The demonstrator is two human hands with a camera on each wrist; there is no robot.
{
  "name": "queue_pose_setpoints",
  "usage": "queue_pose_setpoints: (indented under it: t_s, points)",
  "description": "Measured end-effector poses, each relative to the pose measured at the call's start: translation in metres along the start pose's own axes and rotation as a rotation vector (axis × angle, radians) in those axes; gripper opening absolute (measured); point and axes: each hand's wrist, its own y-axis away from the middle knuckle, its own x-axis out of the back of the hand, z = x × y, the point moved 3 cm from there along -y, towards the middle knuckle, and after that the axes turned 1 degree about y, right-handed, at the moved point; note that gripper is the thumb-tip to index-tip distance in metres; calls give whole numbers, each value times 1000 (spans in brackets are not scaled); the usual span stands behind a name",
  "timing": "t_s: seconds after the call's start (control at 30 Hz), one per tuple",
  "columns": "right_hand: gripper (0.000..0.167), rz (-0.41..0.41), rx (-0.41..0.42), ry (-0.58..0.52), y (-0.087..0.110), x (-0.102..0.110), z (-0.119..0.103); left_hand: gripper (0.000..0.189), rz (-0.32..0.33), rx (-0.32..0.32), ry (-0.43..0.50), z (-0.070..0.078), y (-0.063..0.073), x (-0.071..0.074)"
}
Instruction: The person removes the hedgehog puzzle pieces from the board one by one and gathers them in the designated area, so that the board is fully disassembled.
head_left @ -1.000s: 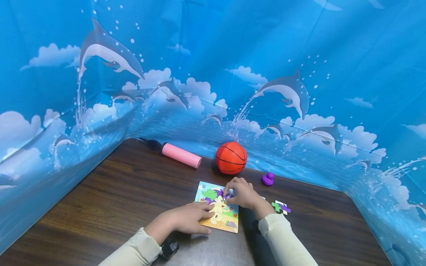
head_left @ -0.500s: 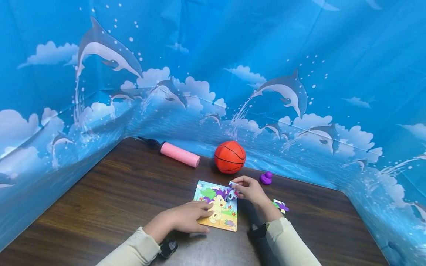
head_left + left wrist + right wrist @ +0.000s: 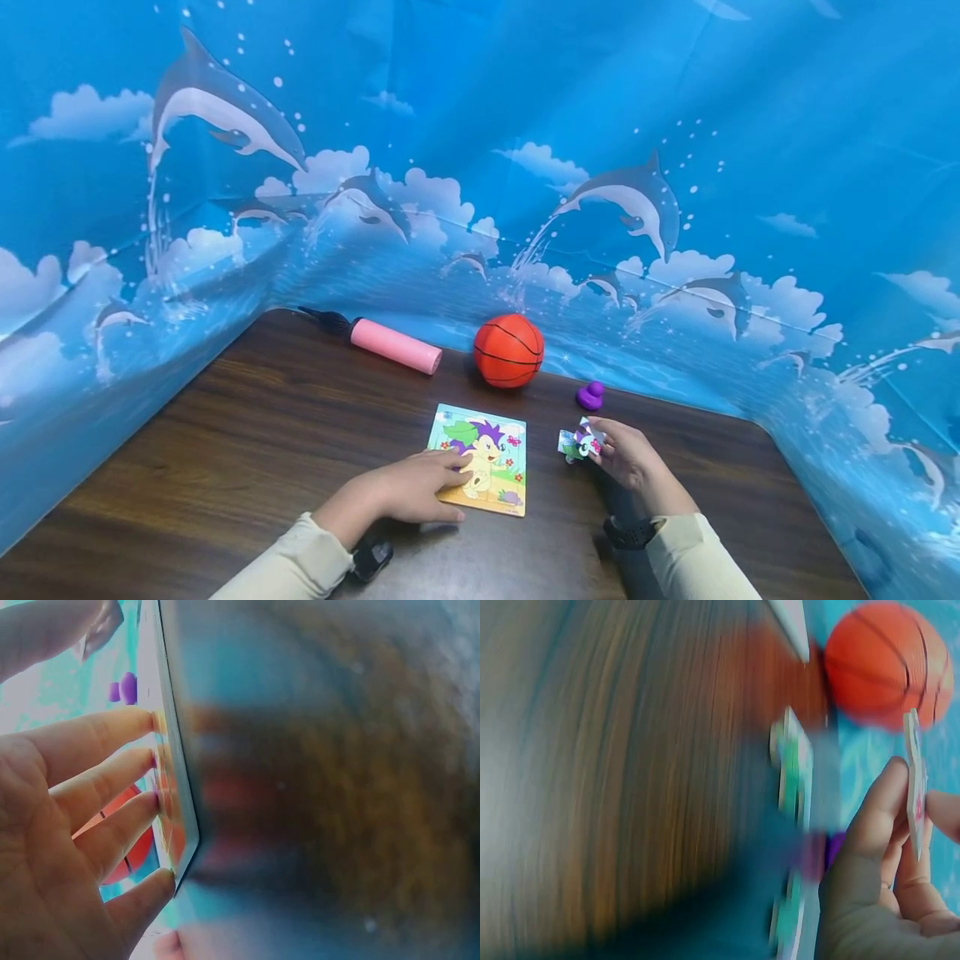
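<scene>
A hedgehog picture puzzle board (image 3: 491, 492) lies flat on the dark wooden table. My left hand (image 3: 401, 490) rests on its lower left part, fingers spread and fairly straight; the left wrist view shows the fingertips (image 3: 154, 759) at the board's surface. To the right of the board, my right hand (image 3: 637, 462) pinches a puzzle piece (image 3: 915, 787) between thumb and fingers, holding it above the table. Another puzzle piece (image 3: 567, 448), partly green, lies beneath and beside it. In the right wrist view a further puzzle piece (image 3: 786, 922) lies nearer the wrist.
An orange toy basketball (image 3: 508, 350) sits at the table's back edge. Left of it lies a pink hand pump (image 3: 393, 344) with a black end. A purple rubber duck (image 3: 591, 396) stands beyond my right hand. A blue dolphin-print cloth (image 3: 450, 167) hangs behind the table.
My right hand has lifted the puzzle piece off the board's upper right and carried it rightward, over the loose piece. My left hand keeps its place on the board. The head view has shifted slightly.
</scene>
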Motion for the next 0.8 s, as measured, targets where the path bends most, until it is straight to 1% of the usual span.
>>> queue_pose_setpoints:
  t_s: [0.2, 0.23, 0.3, 0.37, 0.4, 0.5, 0.57, 0.7, 0.8]
  points:
    - [14, 98, -33, 20, 5, 46, 0, 61, 3, 4, 20, -1, 2, 2]
    - [15, 115, -36, 34, 5, 54, 0, 61, 2, 3, 20, -2, 1, 1]
    - [27, 156, -32, 81, 6, 69, 1, 61, 2, -1, 19, -2, 0, 1]
    - [41, 191, -19, 144, 8, 82, 2, 61, -1, 1, 18, -3, -1, 0]
    - [45, 208, -11, 175, 8, 88, 2, 61, -1, 5, 19, -3, -1, 0]
    - [43, 260, 9, 271, 8, 103, 1, 62, -2, 14, 20, -5, -1, -1]
    - [40, 280, 22, 355, 9, 110, 1, 62, -3, 16, 22, -5, -1, -1]
    - [41, 296, 51, 537, 7, 119, 0, 61, 0, 6, 21, -5, -2, 0]
    - [43, 289, 60, 621, 5, 121, 1, 61, -1, 10, 22, -5, -2, -1]
